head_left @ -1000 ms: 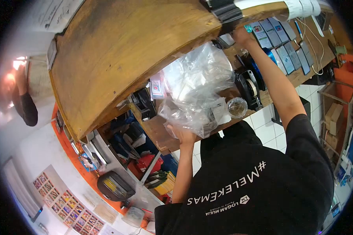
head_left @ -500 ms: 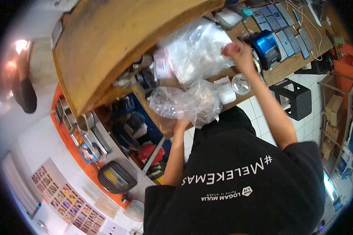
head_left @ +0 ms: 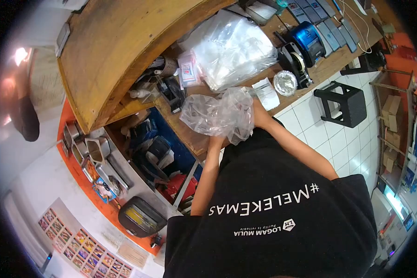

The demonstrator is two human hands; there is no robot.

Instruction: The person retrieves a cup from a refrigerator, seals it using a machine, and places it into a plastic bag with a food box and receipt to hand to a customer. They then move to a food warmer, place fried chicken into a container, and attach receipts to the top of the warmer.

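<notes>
A crumpled clear plastic bag (head_left: pixel 204 113) is bunched up in front of my body, over the near edge of the wooden counter. My left hand (head_left: pixel 217 139) grips it from below, the fingers mostly covered by the film. At the bag's right side is my right hand (head_left: pixel 260 113), touching the plastic; its fingers are hidden behind or inside the folds. Just beyond lies a stack of clear plastic bags (head_left: pixel 238 51). Beside my right hand rest a printed white paper (head_left: pixel 266 94) and a round foil-like container (head_left: pixel 285 83).
A black tape dispenser (head_left: pixel 297 65) and a blue device (head_left: pixel 308 41) stand on the wooden counter (head_left: pixel 331 76), near several phones (head_left: pixel 331 32). A black stool (head_left: pixel 343 104) is on the tiled floor to the right. An open drawer (head_left: pixel 155 148) sits at left.
My right hand has come back from the stack of clear plastic bags to the crumpled bag. My left hand stays at the bag, which has shifted slightly. The view has moved a little.
</notes>
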